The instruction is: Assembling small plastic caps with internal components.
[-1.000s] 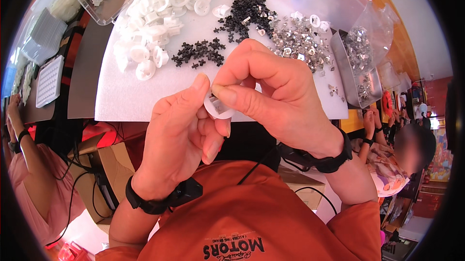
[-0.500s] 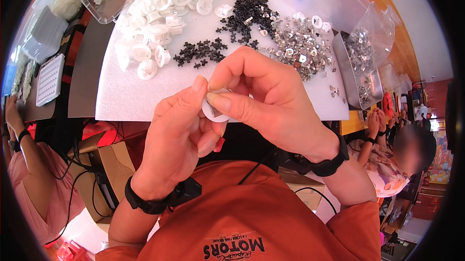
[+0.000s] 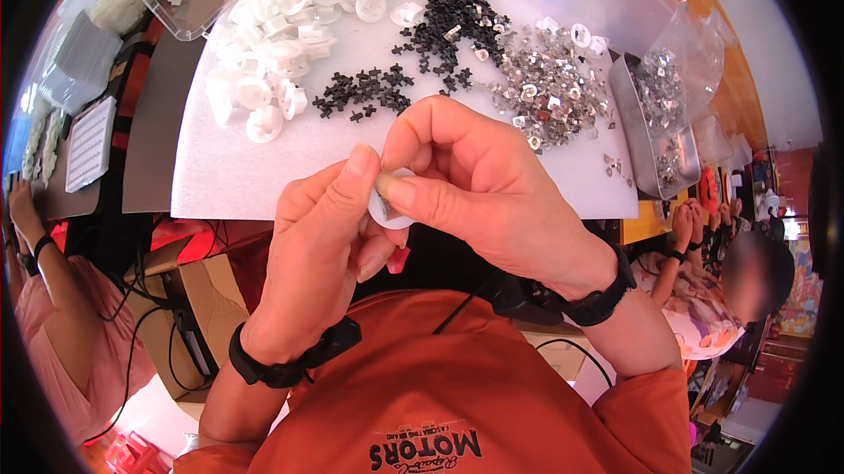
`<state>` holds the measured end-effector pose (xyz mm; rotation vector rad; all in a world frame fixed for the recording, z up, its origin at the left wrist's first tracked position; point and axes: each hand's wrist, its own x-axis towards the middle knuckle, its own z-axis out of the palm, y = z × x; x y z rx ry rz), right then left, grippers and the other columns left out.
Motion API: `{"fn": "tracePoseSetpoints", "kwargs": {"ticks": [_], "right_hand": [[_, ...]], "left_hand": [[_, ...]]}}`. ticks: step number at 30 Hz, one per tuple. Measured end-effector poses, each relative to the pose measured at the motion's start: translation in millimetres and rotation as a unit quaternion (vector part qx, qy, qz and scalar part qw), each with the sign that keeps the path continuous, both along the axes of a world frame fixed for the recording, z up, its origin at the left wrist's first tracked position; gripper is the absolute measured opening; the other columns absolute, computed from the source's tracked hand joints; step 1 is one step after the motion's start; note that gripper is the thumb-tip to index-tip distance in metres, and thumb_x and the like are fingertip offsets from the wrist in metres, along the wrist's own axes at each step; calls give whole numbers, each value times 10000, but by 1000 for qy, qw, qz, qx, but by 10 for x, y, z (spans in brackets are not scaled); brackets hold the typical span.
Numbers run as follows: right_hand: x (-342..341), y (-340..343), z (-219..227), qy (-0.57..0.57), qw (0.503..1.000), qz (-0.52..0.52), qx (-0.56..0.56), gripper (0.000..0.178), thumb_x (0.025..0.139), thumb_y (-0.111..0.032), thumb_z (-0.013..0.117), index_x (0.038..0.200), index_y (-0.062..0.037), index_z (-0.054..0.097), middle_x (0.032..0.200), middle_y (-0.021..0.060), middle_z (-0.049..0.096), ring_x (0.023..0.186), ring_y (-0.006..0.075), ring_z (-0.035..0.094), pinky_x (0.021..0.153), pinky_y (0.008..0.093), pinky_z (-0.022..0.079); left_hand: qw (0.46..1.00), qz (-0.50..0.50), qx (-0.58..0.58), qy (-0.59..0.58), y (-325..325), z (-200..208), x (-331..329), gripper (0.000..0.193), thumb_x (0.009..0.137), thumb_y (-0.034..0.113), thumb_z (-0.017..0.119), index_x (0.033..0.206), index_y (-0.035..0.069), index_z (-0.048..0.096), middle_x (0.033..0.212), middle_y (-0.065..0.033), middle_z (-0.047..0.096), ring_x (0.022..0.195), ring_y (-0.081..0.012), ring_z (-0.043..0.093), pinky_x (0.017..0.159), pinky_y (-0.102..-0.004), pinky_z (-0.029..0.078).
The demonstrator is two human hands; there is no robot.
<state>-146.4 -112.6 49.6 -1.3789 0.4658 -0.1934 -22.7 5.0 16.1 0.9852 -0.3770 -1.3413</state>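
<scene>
A white round plastic part [image 3: 391, 215] is pinched between both hands near the front edge of a white foam sheet [image 3: 237, 179]. My left hand [image 3: 321, 232] grips it from the left, fingers curled beneath. From the right, my right hand [image 3: 483, 179] presses thumb and forefinger onto its upper face; those fingertips hide its centre and anything held there. Beyond the hands lie a heap of similar white plastic parts [image 3: 286, 34], two groups of small black cross-shaped pieces [image 3: 365, 91], and a spread of small shiny metal pieces [image 3: 554, 91].
At the right stands a metal tray [image 3: 661, 179] of metal pieces, beside a clear plastic bag [image 3: 703, 52]. A clear bin [image 3: 180, 30] is at the back left, near a white gridded tray [image 3: 90, 144]. Co-workers sit on both sides; a cardboard box [image 3: 211, 298] is below left.
The white part has tilted slightly between my fingers, showing less of its face. My right hand has shifted slightly, with both hands still gripping.
</scene>
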Motion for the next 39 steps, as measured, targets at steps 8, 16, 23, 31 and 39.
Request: {"fn": "tracePoseSetpoints", "kwargs": {"ticks": [8, 16, 23, 31, 39], "right_hand": [[-129, -41, -45, 50, 994, -40, -93, 147, 907, -134, 602, 896, -9, 525, 723, -10, 551, 647, 35, 512, 558, 202, 418], [-93, -60, -53, 75, 979, -44, -185, 213, 913, -164, 585, 799, 12, 548, 592, -17, 503, 549, 34, 442, 447, 220, 328], [-66, 1, -39, 25, 991, -36, -127, 141, 916, -108, 595, 811, -18, 568, 670, -67, 491, 603, -11, 378, 495, 173, 299], [-24, 42, -71, 18, 981, -43, -190, 150, 922, -89, 576, 794, -30, 525, 661, -73, 468, 597, -6, 362, 491, 179, 296], [-6, 47, -147, -5, 961, -42, -274, 158, 910, -69, 580, 786, -28, 492, 627, -19, 467, 578, 24, 393, 486, 202, 336]], "left_hand": [[994, -3, -58, -92, -78, -1, -1, 397, 998, 307, 418, 1078, -43, 587, 777, -96, 609, 503, -112, 506, 430, -213, 404], [991, -16, -40, -127, -53, 32, 74, 340, 981, 225, 465, 1137, -58, 570, 856, -104, 636, 628, -143, 618, 581, -253, 548], [994, -34, -45, -91, -19, 49, 164, 318, 968, 167, 459, 1163, -64, 559, 872, -109, 646, 699, -150, 647, 628, -259, 563], [992, 7, -28, -124, -14, 10, 123, 307, 909, 14, 446, 1178, -64, 571, 882, -106, 661, 762, -130, 652, 671, -242, 540], [988, 32, -15, -151, -42, 1, 88, 290, 905, 14, 437, 1130, -74, 598, 876, -101, 659, 758, -126, 641, 683, -242, 543]]}}
